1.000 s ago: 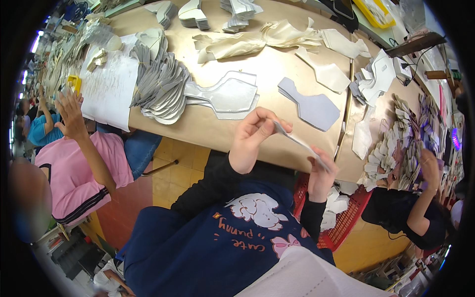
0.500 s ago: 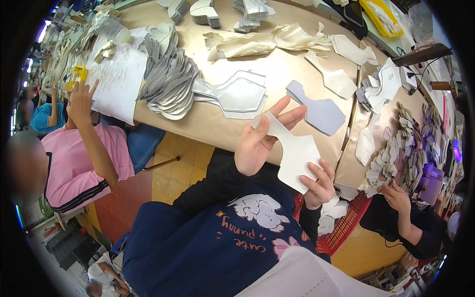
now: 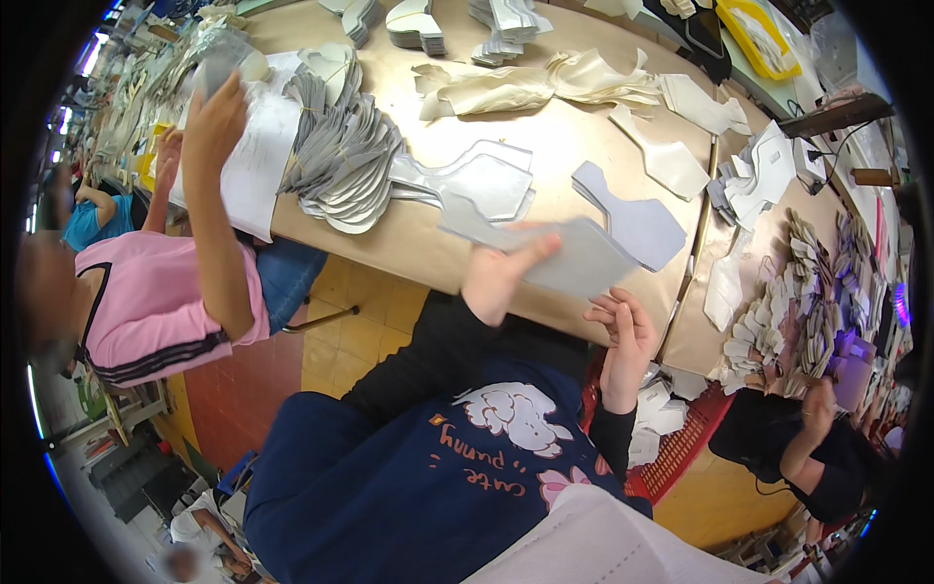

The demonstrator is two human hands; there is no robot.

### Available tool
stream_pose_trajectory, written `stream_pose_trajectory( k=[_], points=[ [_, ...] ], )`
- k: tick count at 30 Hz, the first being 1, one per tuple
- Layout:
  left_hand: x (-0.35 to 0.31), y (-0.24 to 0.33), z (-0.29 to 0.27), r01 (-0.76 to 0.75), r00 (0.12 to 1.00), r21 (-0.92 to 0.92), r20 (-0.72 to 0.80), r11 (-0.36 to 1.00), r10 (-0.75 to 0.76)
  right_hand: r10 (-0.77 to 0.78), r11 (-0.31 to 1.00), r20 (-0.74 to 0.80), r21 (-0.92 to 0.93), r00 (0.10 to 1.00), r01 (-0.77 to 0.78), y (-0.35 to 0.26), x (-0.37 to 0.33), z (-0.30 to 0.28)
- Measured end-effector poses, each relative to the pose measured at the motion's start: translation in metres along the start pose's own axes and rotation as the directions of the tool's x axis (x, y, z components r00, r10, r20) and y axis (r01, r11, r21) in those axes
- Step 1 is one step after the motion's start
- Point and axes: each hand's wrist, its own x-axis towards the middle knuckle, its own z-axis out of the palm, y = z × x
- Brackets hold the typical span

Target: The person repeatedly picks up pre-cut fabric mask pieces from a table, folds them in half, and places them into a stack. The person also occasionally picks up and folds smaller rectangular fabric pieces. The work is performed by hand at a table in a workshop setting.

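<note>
My left hand grips a flat cut piece, grey on the side that shows and smeared by motion, with the thumb lying on top. The piece is held over the table's near edge. Just off its lower right corner is my right hand, empty, fingers apart and partly bent. Beyond the held piece lies a small stack of blue-grey pieces of similar outline. To its left is a stack of shiny silver-white pieces, beside a fanned bundle of grey pieces.
Crumpled cream sheets stretch across the brown-covered table. Several piles of cut pieces stand along the far side, near a yellow tray. A red basket sits by my right arm. People work at left, in a pink shirt, and right.
The piece has turned from its white face to its grey one and moved up toward the table. My right hand has let go of it. The person at left has raised an arm.
</note>
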Motion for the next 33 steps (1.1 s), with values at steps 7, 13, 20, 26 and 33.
stream_pose_trajectory(
  k=[7,13,20,26,33],
  points=[
    [0.045,0.025,-0.101,-0.242,0.843,0.155,-0.456,0.958,0.286,0.037,0.975,0.023,-0.218,0.999,-0.031,0.001,0.004,-0.006],
    [0.012,0.022,-0.122,-0.290,0.715,0.905,-0.011,0.311,0.699,0.070,0.971,0.004,-0.231,0.998,-0.067,0.006,0.007,-0.008],
    [0.072,0.008,-0.139,-0.258,0.822,0.948,0.317,-0.188,0.474,0.009,0.924,0.147,-0.379,0.989,0.048,0.005,0.013,0.006],
    [0.090,-0.010,-0.150,-0.126,0.899,0.939,0.245,-0.320,0.364,0.007,0.919,0.149,-0.392,0.989,0.053,0.006,0.012,0.011],
    [0.080,0.003,-0.116,-0.120,0.807,0.956,0.251,-0.268,0.534,-0.481,0.529,0.076,-0.770,0.874,0.358,-0.022,0.038,-0.012]
  ],
)
